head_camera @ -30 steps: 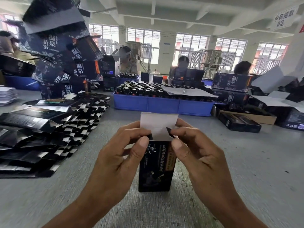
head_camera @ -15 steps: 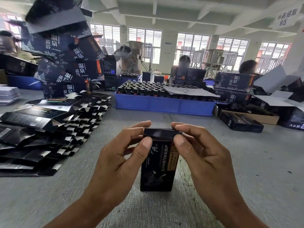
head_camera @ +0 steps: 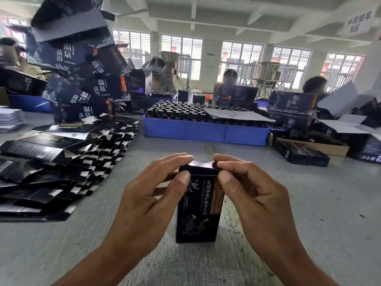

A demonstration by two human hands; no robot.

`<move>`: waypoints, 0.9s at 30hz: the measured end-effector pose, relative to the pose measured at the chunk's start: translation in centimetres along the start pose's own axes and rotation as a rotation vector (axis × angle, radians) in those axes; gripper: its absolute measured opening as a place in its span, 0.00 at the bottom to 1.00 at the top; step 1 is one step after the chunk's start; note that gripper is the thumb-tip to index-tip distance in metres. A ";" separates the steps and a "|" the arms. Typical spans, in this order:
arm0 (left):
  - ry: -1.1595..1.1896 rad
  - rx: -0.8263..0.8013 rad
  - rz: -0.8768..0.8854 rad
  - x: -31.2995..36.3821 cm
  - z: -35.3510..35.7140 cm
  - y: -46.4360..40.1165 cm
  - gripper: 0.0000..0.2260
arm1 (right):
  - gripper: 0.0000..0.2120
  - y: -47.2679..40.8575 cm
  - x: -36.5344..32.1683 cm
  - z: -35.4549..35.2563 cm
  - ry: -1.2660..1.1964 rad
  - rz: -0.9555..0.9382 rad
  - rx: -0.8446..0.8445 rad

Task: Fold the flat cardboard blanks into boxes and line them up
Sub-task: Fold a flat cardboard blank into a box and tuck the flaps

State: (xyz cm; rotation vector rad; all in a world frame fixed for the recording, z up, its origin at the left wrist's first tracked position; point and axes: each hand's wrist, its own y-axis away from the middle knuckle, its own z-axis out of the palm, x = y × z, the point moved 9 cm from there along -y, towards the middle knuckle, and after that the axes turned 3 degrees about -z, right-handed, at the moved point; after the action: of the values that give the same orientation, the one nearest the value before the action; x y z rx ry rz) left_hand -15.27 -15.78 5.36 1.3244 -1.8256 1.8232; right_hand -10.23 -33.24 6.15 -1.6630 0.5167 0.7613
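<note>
A small black box (head_camera: pixel 196 211) with gold and white lettering stands upright on the grey table (head_camera: pixel 309 203), its top flap folded down. My left hand (head_camera: pixel 148 195) pinches the top left corner, thumb on the front and fingers over the lid. My right hand (head_camera: pixel 253 193) pinches the top right corner the same way. A sprawling pile of flat black blanks (head_camera: pixel 61 157) lies on the table to the left.
A blue tray (head_camera: pixel 206 133) full of dark bottles sits behind the box. Large dark printed cartons (head_camera: pixel 82 79) are stacked at the back left, more (head_camera: pixel 292 102) at the right with an open brown carton (head_camera: pixel 321 145). Several people work at the far side.
The white top flap that stood up a second ago has been folded down and tucked in. Both hands now press the closed lid at its corners.
</note>
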 end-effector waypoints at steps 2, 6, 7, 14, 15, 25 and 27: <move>-0.019 0.019 0.038 0.4 -0.2 0.0 0.12 | 0.07 -0.1 0.1 0.0 0.039 -0.012 0.002; -0.013 0.024 0.075 0.8 -0.3 -0.1 0.12 | 0.06 -0.2 0.2 -0.2 0.083 -0.045 0.010; -0.020 0.028 0.085 0.9 -0.3 -0.1 0.11 | 0.06 -0.2 0.2 -0.2 0.093 -0.050 0.008; -0.155 0.045 0.195 1.5 -0.4 -0.2 0.09 | 0.07 -0.3 0.6 -0.3 0.148 -0.057 0.002; -0.165 0.043 0.197 1.5 -0.4 -0.2 0.09 | 0.07 -0.3 0.6 -0.3 0.161 -0.063 0.000; -0.137 -0.150 -0.095 -2.7 1.4 0.5 0.25 | 0.17 -0.2 2.5 0.1 0.214 0.049 -0.085; -0.108 -0.145 -0.195 -3.7 1.4 0.4 0.35 | 0.28 0.2 3.8 0.7 0.319 0.144 -0.144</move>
State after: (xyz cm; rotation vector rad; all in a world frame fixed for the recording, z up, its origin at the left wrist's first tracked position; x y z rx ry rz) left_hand -12.93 -15.53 2.12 1.5131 -1.7726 1.5193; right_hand -7.91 -32.35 3.15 -1.9101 0.8291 0.6507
